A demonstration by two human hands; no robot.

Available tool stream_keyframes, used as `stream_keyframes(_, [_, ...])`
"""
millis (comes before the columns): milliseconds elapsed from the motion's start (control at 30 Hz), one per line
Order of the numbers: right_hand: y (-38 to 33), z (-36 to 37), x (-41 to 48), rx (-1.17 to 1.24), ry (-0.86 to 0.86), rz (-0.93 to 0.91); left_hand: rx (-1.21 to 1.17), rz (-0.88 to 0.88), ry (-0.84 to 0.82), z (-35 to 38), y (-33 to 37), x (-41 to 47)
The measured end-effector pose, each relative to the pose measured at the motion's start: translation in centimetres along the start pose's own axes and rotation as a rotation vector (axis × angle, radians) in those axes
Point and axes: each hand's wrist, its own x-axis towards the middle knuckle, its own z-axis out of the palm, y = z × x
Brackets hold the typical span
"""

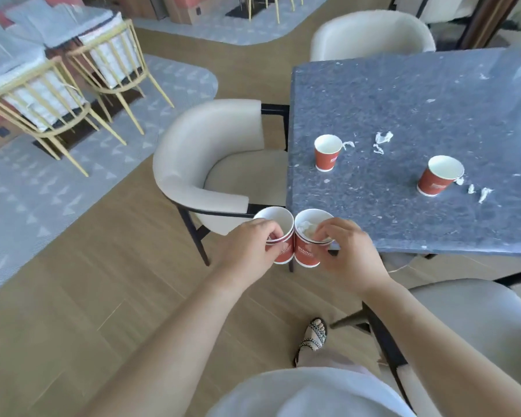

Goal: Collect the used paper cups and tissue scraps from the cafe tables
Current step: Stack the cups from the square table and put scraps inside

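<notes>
L hand [250, 245] curled round the first cup [285, 254], just off the table [403, 85] corner. R hand [349, 251] pinching the rim of the 2nd cup [306, 255], tissue wad [306, 229] inside, cups touching. So 2 collected. Left on the table: 3rd cup [328, 155] w/ near scraps [382, 139] beside it, then 4th cup [438, 179] + far scraps [483, 192]. About halfway, I reckon.

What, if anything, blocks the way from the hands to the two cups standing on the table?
Nothing visible: only bare table lies between the hands and the near cup and far cup. Tissue scraps lie beside them, not in front. Yet the left hand grips a collected cup and the right hand a tissue-filled cup.
</notes>
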Motion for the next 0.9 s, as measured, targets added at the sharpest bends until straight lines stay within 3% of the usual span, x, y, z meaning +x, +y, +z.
stream_keyframes(433, [9.7,-4.8,11.9,-0.089,0.062,0.2,0.014,0.149,-0.104,2.6,4.3,18.7])
stream_keyframes(900, [12.4,-4.6,18.1,-0.156,0.184,0.44,-0.095,0.347,-0.088,2.8,2.7,31.6])
